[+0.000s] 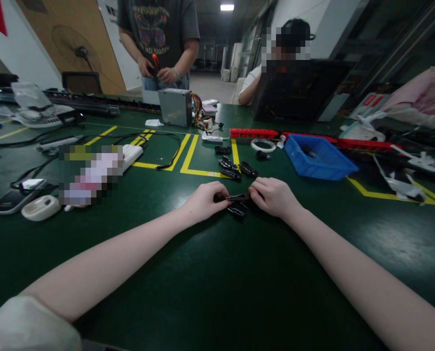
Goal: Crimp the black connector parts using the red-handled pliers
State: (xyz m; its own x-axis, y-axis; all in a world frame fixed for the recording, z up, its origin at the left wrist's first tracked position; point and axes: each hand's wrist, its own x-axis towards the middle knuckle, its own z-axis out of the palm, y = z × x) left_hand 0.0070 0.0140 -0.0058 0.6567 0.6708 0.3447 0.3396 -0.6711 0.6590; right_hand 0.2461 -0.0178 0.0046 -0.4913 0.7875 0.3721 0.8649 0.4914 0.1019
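Note:
Both my hands meet over the green table around a small black clip-like part (238, 197). My left hand (207, 199) pinches its left end between thumb and fingers. Closed on the right end is my right hand (273, 195), its fingers curled. Just below lies another small black part (237, 210) on the tabletop. Beyond my hands sit several similar black pieces, among them a black piece (248, 169) near the right hand and a black piece (230, 168) to its left. Their exact kind is too small to make out.
A blue plastic bin (318, 163) stands at the right, with a roll of tape (263, 145) beside it. Farther back are a metal power supply box (175, 107) and red strips (254, 133). A phone (18, 196) and white case (41, 208) lie left. Other people are across the table.

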